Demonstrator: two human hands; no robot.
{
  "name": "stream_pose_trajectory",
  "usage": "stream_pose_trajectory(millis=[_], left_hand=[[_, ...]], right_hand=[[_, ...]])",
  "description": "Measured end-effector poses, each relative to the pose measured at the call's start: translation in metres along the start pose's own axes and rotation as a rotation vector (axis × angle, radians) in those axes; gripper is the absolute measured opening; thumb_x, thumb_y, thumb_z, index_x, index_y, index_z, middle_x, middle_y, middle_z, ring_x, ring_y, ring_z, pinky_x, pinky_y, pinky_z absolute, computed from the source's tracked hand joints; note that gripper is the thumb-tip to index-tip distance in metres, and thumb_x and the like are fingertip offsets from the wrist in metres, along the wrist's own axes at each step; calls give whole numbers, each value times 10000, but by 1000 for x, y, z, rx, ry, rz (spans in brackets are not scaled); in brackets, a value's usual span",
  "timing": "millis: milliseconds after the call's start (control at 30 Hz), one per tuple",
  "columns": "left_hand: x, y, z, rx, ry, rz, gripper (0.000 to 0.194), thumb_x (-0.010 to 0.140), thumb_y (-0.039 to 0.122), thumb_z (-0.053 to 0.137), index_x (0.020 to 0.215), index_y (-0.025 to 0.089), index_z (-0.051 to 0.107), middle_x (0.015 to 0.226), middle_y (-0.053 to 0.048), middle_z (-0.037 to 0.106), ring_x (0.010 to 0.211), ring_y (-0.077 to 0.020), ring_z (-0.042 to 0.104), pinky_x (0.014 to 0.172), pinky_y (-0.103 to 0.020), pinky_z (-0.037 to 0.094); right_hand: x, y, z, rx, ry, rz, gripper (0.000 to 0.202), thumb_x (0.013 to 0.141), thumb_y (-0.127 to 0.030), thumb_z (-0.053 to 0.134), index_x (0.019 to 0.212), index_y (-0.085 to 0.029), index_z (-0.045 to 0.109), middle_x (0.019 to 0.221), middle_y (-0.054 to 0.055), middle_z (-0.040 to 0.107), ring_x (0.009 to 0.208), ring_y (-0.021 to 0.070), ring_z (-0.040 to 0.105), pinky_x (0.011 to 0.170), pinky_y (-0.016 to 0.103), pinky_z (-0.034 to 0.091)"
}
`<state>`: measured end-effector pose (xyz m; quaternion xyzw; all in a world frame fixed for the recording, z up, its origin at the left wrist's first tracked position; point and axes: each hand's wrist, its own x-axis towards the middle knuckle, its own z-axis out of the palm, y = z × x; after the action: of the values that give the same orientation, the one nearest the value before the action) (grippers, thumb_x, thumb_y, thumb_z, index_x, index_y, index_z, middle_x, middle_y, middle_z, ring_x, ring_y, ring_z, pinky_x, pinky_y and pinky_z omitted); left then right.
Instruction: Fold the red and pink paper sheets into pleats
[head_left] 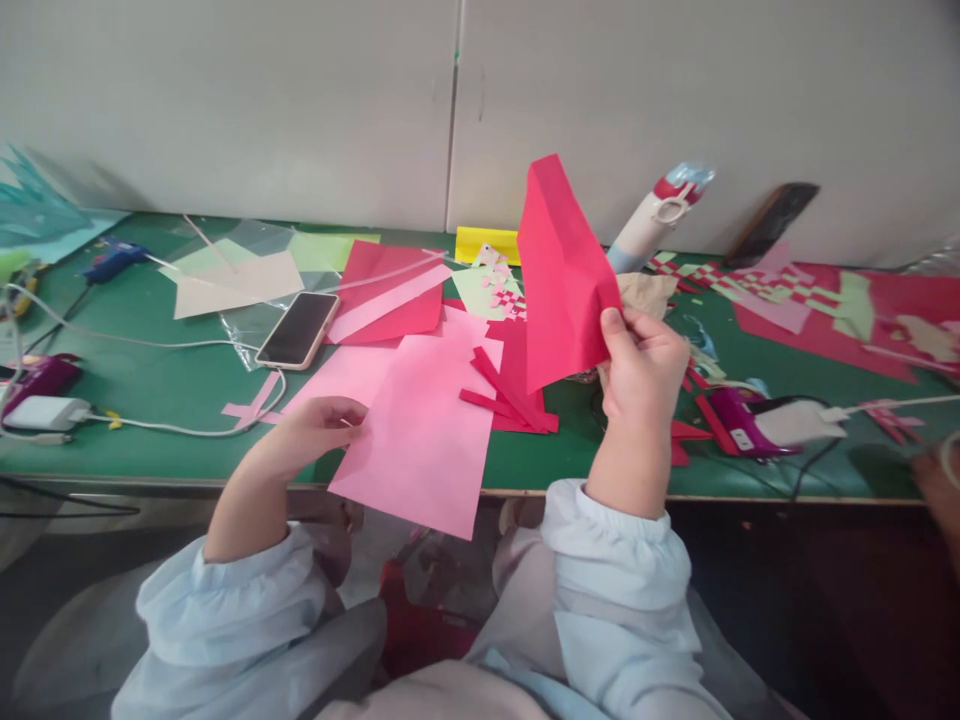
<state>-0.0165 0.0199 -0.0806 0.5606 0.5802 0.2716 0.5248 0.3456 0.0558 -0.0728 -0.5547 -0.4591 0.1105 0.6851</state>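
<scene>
My right hand (646, 360) pinches the lower right edge of a red sheet of paper (562, 280) and holds it up above the table. The sheet stands nearly upright with a bend in it. My left hand (326, 430) is closed on the left edge of a pink sheet (424, 430), its thumb and fingers at the edge. The pink sheet's lower part reaches past the table's front edge. Red paper strips (499, 395) lie just right of the pink sheet, on more red paper.
A phone (298, 330) lies left of the papers on the green table (180, 390). White cables and a purple socket block (739, 420) are at the right. A white bottle (652, 225) stands behind my right hand. Another person's hand (937, 480) is at the far right.
</scene>
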Motion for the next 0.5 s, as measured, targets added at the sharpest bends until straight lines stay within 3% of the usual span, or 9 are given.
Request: stream_pose_trajectory(millis=[333, 500], left_hand=[[-18, -15, -41, 142, -52, 61, 271, 609, 412, 817, 771, 201, 761, 835, -97, 744, 778, -248, 690, 725, -339, 566], [-27, -11, -56, 82, 13, 85, 301, 525, 413, 860, 708, 191, 771, 718, -89, 723, 682, -227, 662, 612, -299, 546]], right_hand=[[-6, -11, 16, -25, -34, 54, 354, 754, -520, 700, 816, -172, 728, 657, 16, 612, 658, 188, 595, 639, 346, 514], [-8, -7, 23, -14, -69, 81, 339, 744, -494, 711, 822, -165, 738, 680, 5, 640, 645, 169, 594, 656, 314, 510]])
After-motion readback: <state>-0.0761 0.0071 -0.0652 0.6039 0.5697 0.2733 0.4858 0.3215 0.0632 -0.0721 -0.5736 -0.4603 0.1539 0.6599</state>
